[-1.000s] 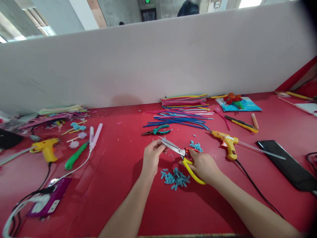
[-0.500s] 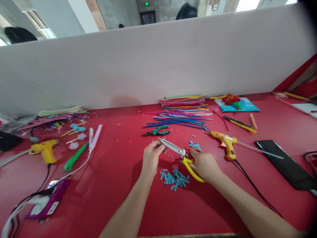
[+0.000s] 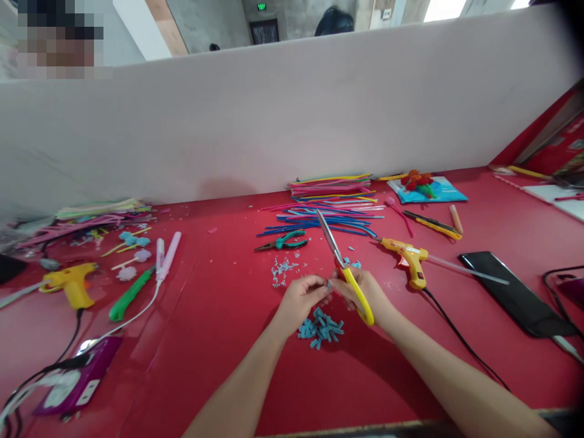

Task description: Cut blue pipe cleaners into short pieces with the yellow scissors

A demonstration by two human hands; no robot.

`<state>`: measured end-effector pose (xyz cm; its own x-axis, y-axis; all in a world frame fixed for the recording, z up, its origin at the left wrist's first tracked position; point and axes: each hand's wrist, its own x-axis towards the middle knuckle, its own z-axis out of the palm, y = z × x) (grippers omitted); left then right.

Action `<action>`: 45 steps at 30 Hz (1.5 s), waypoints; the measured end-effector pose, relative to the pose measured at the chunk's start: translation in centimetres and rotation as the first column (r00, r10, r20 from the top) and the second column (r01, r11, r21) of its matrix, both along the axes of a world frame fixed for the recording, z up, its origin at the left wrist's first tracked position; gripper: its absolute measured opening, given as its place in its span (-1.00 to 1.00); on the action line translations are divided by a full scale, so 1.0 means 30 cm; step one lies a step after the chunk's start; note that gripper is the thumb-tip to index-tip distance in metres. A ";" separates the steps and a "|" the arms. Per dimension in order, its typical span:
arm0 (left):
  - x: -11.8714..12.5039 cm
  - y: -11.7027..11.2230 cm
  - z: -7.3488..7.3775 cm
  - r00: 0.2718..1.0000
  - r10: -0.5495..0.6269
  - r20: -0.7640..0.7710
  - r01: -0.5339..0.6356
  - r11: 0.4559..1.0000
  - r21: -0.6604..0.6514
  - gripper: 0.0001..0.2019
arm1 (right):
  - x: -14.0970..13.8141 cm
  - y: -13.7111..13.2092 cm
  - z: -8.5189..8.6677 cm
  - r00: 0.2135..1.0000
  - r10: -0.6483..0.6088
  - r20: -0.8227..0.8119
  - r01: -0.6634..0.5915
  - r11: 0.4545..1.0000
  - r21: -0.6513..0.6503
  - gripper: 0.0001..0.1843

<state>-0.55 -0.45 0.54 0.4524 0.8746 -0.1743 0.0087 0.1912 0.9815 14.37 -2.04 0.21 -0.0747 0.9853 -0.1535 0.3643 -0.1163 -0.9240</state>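
My left hand [image 3: 301, 301] is closed in a pinch, with a small blue piece [image 3: 329, 285] at its fingertips. The fingertips of my right hand [image 3: 367, 292] meet it there. Scissors [image 3: 331, 239] with yellow and red handles rest in my right hand, their blades together and pointing up and away. Just below my hands lies a pile of short blue cut pieces [image 3: 320, 328]. Tiny pale clippings [image 3: 283, 271] are scattered beyond my left hand. A few more blue pieces [image 3: 353, 263] lie behind my right hand, partly hidden by it.
Green-handled pliers [image 3: 285, 241] lie before bundles of coloured craft stems [image 3: 331, 188]. A yellow glue gun [image 3: 410, 258] and a black phone-like slab [image 3: 511, 295] are on the right. To the left are another glue gun [image 3: 75, 286], a green-handled tool [image 3: 130, 298] and a purple box [image 3: 84, 377] with cables.
The scissors have swung from pointing left to pointing up and away. My left hand has come nearer and to the right, so both hands' fingertips now meet. The view has shifted slightly.
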 end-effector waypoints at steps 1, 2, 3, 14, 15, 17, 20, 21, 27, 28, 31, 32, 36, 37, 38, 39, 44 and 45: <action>0.000 -0.001 -0.002 1.000 -0.013 -0.012 0.013 1.000 0.002 -0.87 | 0.001 -0.001 0.001 1.000 0.001 -0.019 -0.001 1.000 -0.002 -0.79; 0.000 -0.001 -0.004 1.000 -0.015 -0.024 0.015 1.000 0.004 -0.87 | 0.002 -0.002 -0.001 1.000 0.000 -0.030 0.000 1.000 -0.002 -0.81; 0.000 -0.001 -0.008 0.999 -0.005 -0.035 0.005 1.000 0.007 -0.88 | 0.002 -0.002 -0.003 0.999 -0.004 -0.034 0.005 1.000 0.002 -0.82; 0.002 0.002 -0.033 0.981 0.195 0.000 -0.195 0.981 0.020 -0.88 | 0.017 0.008 -0.037 0.985 -0.037 0.166 0.016 0.992 0.123 -0.71; -0.005 0.010 -0.031 0.974 0.227 0.018 -0.227 0.974 0.010 -0.87 | 0.026 0.006 -0.035 0.981 -0.034 0.191 0.008 0.991 0.136 -0.70; -0.022 0.030 -0.025 0.950 0.307 0.063 -0.308 0.951 -0.005 -0.86 | 0.042 0.000 -0.028 0.962 -0.032 0.270 -0.012 0.987 0.157 -0.68; -0.051 0.057 -0.017 0.895 0.420 0.148 -0.421 0.907 -0.030 -0.84 | 0.051 -0.012 -0.022 0.851 -0.002 0.526 -0.113 0.976 0.186 -0.65; -0.058 0.063 -0.014 0.879 0.444 0.175 -0.444 0.895 -0.038 -0.85 | 0.050 -0.016 -0.022 0.791 0.005 0.612 -0.151 0.970 0.188 -0.63; -0.072 0.066 0.003 0.833 0.483 0.270 -0.488 0.871 -0.056 -0.88 | 0.038 -0.027 -0.035 0.563 0.001 0.827 -0.251 0.953 0.169 -0.59; -0.070 0.065 0.005 0.832 0.482 0.276 -0.486 0.872 -0.058 -0.88 | 0.038 -0.028 -0.036 0.550 -0.002 0.835 -0.259 0.950 0.173 -0.59; -0.066 0.061 0.006 0.830 0.477 0.290 -0.480 0.875 -0.066 -0.90 | 0.038 -0.028 -0.038 0.534 -0.008 0.845 -0.277 0.943 0.184 -0.59; -0.064 0.061 0.006 0.829 0.477 0.293 -0.479 0.875 -0.069 -0.90 | 0.038 -0.028 -0.038 0.530 -0.008 0.848 -0.283 0.941 0.186 -0.59; -0.061 0.060 0.006 0.821 0.486 0.300 -0.486 0.871 -0.080 -0.90 | 0.039 -0.028 -0.037 0.516 -0.012 0.856 -0.298 0.935 0.192 -0.59; -0.060 0.060 0.007 0.819 0.489 0.300 -0.488 0.869 -0.083 -0.90 | 0.040 -0.029 -0.038 0.515 -0.011 0.857 -0.300 0.934 0.192 -0.58; -0.059 0.060 0.007 0.817 0.492 0.299 -0.490 0.867 -0.087 -0.90 | 0.040 -0.029 -0.038 0.514 -0.009 0.858 -0.301 0.934 0.190 -0.58; -0.058 0.059 0.007 0.816 0.496 0.297 -0.492 0.866 -0.091 -0.89 | 0.041 -0.029 -0.038 0.513 -0.007 0.859 -0.302 0.935 0.188 -0.58; -0.055 0.054 0.005 0.814 0.501 0.293 -0.496 0.863 -0.095 -0.90 | 0.040 -0.029 -0.034 0.497 -0.011 0.867 -0.308 0.932 0.189 -0.57; -0.055 0.053 0.005 0.815 0.499 0.294 -0.496 0.864 -0.093 -0.90 | 0.039 -0.029 -0.032 0.495 -0.012 0.869 -0.309 0.932 0.189 -0.56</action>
<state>-2.19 1.14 0.69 -0.0126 0.9934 -0.1140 -0.3820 0.1006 0.9187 15.55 -2.91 -0.75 -0.2169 0.9748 0.0513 0.9666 0.2218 -0.1282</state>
